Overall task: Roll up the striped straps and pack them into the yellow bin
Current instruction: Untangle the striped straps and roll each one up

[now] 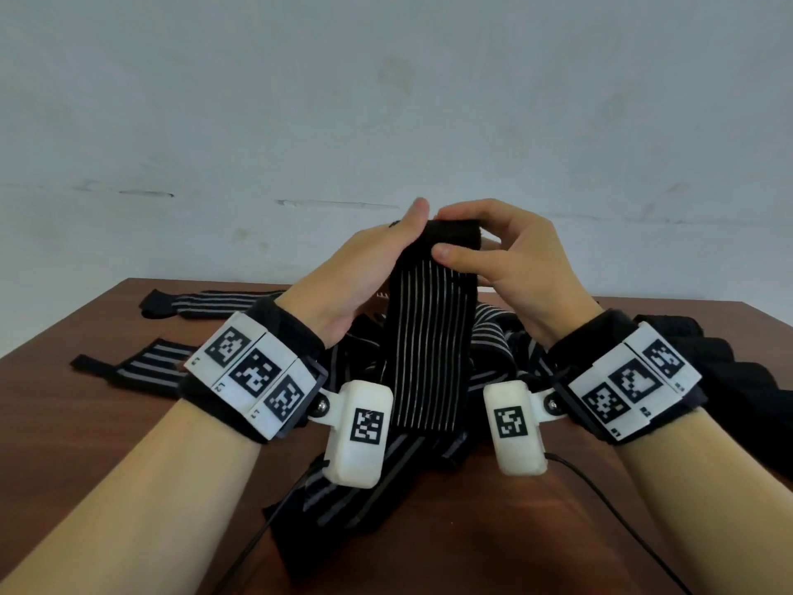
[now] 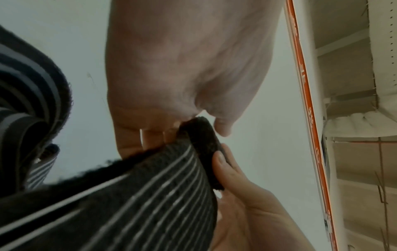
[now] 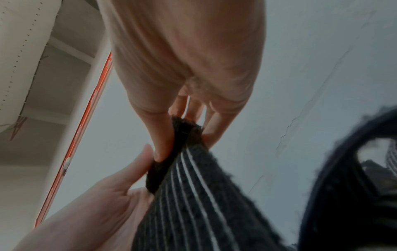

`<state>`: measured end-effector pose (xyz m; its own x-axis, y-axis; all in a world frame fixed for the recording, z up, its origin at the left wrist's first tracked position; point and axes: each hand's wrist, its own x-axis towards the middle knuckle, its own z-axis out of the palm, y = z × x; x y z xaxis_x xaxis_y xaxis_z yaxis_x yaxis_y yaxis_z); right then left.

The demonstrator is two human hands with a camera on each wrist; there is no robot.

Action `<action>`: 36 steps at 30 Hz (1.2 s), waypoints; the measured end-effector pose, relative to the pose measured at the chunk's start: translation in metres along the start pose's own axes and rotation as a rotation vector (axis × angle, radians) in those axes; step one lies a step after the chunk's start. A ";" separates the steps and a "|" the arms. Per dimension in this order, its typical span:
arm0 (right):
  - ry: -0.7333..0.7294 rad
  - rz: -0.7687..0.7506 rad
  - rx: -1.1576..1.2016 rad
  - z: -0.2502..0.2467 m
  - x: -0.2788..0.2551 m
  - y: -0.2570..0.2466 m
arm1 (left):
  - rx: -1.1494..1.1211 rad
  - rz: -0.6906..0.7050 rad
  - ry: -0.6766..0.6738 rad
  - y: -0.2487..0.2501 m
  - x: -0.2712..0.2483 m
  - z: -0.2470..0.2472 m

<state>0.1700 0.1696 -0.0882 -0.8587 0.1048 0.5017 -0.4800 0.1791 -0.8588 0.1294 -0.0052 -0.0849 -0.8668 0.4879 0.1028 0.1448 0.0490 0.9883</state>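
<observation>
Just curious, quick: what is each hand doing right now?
Left hand: grips the plain black end of the striped strap.
Right hand: pinches that same end, thumb in front.

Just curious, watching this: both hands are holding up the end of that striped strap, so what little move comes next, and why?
Probably turning the plain black end over onto the stripes to start the roll. Both the left hand and right hand pinch that end, while the striped strap hangs flat, unrolled.

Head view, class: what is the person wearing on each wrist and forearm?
Both forearms are bare, with no sleeves. The left wrist and right wrist each carry a black band with white plates showing three square black-and-white code markers. A rounded white box, also with a code marker, hangs from each band, and thin black cables trail from them.
</observation>
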 end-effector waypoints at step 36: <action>-0.020 0.062 -0.122 0.003 -0.001 -0.001 | -0.147 0.045 0.172 -0.006 0.005 0.001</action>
<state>0.1710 0.1665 -0.0884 -0.8901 0.0997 0.4447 -0.4014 0.2905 -0.8686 0.1250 -0.0020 -0.0902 -0.9315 0.3304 0.1522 0.1249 -0.1026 0.9869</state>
